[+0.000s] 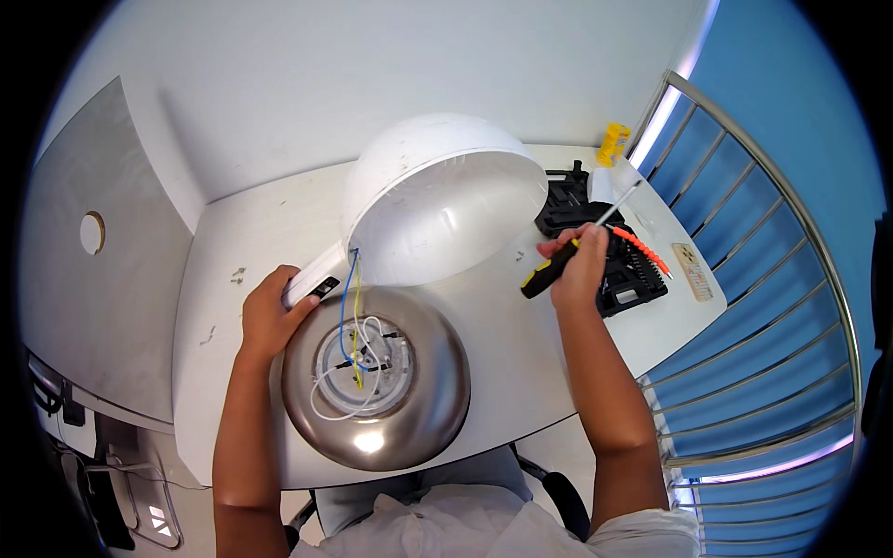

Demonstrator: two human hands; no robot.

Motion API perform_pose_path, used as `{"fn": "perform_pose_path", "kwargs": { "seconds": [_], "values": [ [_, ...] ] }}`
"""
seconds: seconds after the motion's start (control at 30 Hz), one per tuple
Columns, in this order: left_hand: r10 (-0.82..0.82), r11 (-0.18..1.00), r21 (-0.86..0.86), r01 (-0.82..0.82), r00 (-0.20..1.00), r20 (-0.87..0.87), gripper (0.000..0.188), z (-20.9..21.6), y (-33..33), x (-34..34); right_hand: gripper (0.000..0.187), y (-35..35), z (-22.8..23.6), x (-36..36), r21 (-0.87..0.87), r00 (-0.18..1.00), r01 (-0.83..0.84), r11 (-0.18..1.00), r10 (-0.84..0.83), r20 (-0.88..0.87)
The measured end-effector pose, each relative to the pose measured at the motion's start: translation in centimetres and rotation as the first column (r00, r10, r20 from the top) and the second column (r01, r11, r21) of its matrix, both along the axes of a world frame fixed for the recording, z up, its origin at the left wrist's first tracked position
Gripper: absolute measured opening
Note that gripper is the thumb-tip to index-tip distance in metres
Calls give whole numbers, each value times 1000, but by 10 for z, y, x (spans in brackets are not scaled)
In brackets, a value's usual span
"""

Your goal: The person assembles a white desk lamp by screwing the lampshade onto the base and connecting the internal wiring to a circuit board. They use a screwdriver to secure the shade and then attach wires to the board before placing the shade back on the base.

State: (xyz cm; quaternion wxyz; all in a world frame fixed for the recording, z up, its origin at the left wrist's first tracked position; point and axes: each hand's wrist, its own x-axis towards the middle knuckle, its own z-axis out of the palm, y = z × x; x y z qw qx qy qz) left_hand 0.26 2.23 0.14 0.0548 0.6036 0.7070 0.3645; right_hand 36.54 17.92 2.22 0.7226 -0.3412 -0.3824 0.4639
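Note:
My left hand [270, 312] is closed round the white arm [321, 272] of a large white dome [446, 135], which lies tilted with its hollow side toward me. Blue and yellow wires [345, 307] run from the joint of arm and dome to the middle of a brownish metallic bowl-shaped part [433, 409]. This part rests on the table near my body, its round wired centre facing up. In my right hand [580, 274] is a screwdriver [549, 272] with a black and yellow handle. Its metal shaft points up and right, over the tool case, away from the dome.
A black tool case [636, 296] with bits lies open at right. An orange flexible shaft [642, 249] lies across it. Nearby are a remote control [691, 272] and a yellow object [613, 144]. Loose screws [238, 275] lie at left. Metal railing [781, 200] borders the right.

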Motion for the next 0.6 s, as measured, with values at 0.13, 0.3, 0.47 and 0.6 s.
{"fn": "perform_pose_path", "kwargs": {
  "seconds": [0.13,0.3,0.47,0.6],
  "values": [
    [0,1000,-1,0,1000,-9,39,0,1,1,22,-32,-7,14,192,937,-126,973,53,346],
    [3,1000,-9,-4,1000,-16,37,-1,2,1,12,-53,-17,18,178,852,-301,937,180,492],
    [7,1000,-2,-7,999,-32,38,0,3,1,21,-50,-29,21,83,749,-422,903,295,593],
    [-4,1000,26,6,999,-47,38,-5,4,-2,36,-60,-24,12,95,476,-441,893,143,868]
  ]
}}
